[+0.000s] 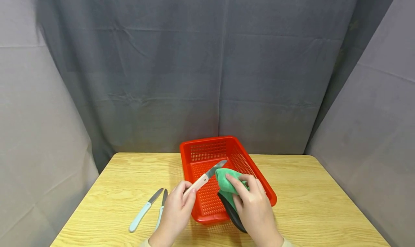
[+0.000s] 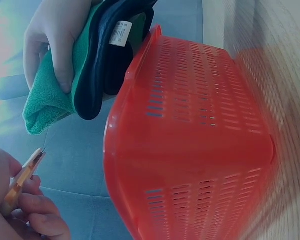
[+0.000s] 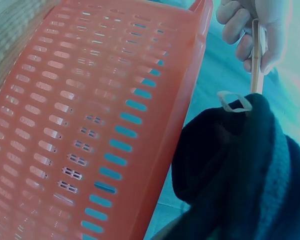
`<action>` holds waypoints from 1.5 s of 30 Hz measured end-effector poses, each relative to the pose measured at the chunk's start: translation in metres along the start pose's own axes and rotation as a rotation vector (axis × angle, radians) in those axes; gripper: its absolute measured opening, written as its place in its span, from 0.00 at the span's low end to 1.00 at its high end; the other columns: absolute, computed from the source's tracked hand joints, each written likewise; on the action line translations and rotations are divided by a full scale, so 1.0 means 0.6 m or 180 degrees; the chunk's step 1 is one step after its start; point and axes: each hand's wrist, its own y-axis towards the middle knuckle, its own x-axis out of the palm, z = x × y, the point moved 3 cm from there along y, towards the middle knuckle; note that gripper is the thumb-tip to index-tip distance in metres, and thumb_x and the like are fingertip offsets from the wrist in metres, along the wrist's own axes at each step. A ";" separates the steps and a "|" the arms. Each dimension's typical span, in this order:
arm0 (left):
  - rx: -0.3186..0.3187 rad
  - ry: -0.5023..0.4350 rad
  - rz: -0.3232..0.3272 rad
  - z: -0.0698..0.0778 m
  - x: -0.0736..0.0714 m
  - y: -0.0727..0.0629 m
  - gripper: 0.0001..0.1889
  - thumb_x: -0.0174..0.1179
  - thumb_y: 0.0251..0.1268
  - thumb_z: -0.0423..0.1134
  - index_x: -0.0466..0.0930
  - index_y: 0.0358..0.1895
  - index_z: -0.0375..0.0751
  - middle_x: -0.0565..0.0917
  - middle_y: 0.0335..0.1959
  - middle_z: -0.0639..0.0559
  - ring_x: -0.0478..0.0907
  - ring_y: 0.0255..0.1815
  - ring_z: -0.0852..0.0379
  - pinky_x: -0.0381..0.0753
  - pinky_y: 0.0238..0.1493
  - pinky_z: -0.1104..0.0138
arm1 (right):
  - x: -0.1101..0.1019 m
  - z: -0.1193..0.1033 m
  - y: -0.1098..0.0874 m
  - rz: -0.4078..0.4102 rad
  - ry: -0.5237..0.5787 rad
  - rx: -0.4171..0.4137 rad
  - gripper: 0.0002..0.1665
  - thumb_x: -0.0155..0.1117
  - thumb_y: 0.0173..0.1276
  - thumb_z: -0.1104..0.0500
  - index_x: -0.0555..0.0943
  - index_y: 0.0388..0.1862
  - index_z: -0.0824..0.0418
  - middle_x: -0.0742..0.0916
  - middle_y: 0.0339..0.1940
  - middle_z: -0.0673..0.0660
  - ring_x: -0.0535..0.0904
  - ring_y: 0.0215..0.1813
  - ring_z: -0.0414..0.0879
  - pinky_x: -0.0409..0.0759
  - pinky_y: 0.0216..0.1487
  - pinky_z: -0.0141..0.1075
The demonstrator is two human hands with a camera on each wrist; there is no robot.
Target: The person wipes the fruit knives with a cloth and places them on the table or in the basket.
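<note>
My left hand grips a knife by its pale pink handle, the blade slanting up and right above the basket. In my right hand is a green cloth with a black side that hangs down below the fingers. The cloth's edge lies right beside the blade; whether they touch I cannot tell. In the left wrist view a white label shows on the black part. Beneath both hands stands a red perforated basket. The right wrist view shows the knife's handle partly behind the dark cloth.
Left of the basket, a knife with a light blue handle lies on the wooden table. Beside it is a second light blue knife, partly hidden by my left hand. Grey curtains enclose the table's back and sides.
</note>
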 end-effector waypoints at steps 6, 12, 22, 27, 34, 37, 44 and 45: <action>0.0009 0.0024 0.0002 0.001 0.001 0.000 0.03 0.63 0.69 0.34 0.79 0.38 0.47 0.71 0.24 0.62 0.66 0.24 0.67 0.71 0.26 0.71 | -0.001 -0.001 -0.001 -0.0018 0.0006 0.0000 0.40 0.79 0.47 0.73 0.85 0.61 0.49 0.82 0.46 0.58 0.78 0.41 0.50 0.84 0.36 0.42; -0.0041 0.0010 -0.0038 0.001 0.002 0.000 0.03 0.62 0.70 0.34 0.79 0.38 0.47 0.71 0.24 0.61 0.66 0.24 0.67 0.71 0.25 0.71 | -0.001 -0.005 -0.002 -0.0014 0.0013 -0.0057 0.40 0.82 0.46 0.72 0.85 0.60 0.49 0.82 0.45 0.57 0.78 0.40 0.50 0.84 0.36 0.42; -0.0047 -0.0004 -0.0042 0.000 0.002 -0.001 0.03 0.63 0.70 0.34 0.79 0.39 0.47 0.71 0.24 0.61 0.67 0.23 0.67 0.72 0.24 0.71 | 0.004 -0.010 0.001 -0.0044 0.0035 -0.0049 0.38 0.79 0.48 0.72 0.85 0.60 0.50 0.82 0.46 0.57 0.77 0.40 0.49 0.83 0.34 0.40; -0.0033 0.0014 -0.0044 0.001 0.002 -0.002 0.02 0.64 0.69 0.35 0.80 0.38 0.46 0.72 0.25 0.61 0.67 0.24 0.67 0.72 0.25 0.71 | 0.006 -0.011 0.001 -0.0058 0.0040 -0.0015 0.38 0.79 0.48 0.72 0.85 0.60 0.50 0.82 0.45 0.57 0.77 0.39 0.49 0.83 0.34 0.39; -0.0056 0.0000 -0.0129 0.003 0.002 -0.004 0.03 0.64 0.70 0.36 0.79 0.39 0.46 0.72 0.25 0.60 0.67 0.24 0.67 0.72 0.24 0.71 | 0.009 -0.011 0.000 -0.0062 0.0038 -0.0009 0.38 0.80 0.47 0.72 0.86 0.58 0.51 0.82 0.45 0.57 0.78 0.40 0.50 0.84 0.34 0.39; -0.0040 -0.0001 -0.0161 0.004 0.003 -0.004 0.03 0.64 0.69 0.35 0.79 0.39 0.46 0.72 0.25 0.59 0.67 0.24 0.67 0.73 0.23 0.71 | 0.011 -0.011 -0.001 -0.0077 0.0028 0.0006 0.38 0.81 0.47 0.72 0.86 0.58 0.51 0.82 0.45 0.57 0.77 0.39 0.50 0.84 0.34 0.39; 0.0004 0.0081 -0.0162 0.004 0.004 -0.004 0.04 0.64 0.68 0.34 0.80 0.39 0.47 0.72 0.24 0.60 0.67 0.24 0.67 0.72 0.24 0.72 | 0.013 -0.010 -0.002 -0.0168 0.0021 0.0083 0.37 0.81 0.48 0.71 0.86 0.58 0.51 0.81 0.45 0.57 0.78 0.40 0.50 0.85 0.36 0.39; 0.0015 0.0091 -0.0157 0.004 0.004 -0.004 0.04 0.64 0.67 0.34 0.80 0.39 0.48 0.72 0.24 0.61 0.67 0.24 0.67 0.72 0.25 0.72 | 0.013 -0.009 -0.002 -0.0178 0.0019 0.0097 0.36 0.81 0.48 0.71 0.86 0.58 0.51 0.81 0.44 0.57 0.77 0.40 0.50 0.85 0.36 0.39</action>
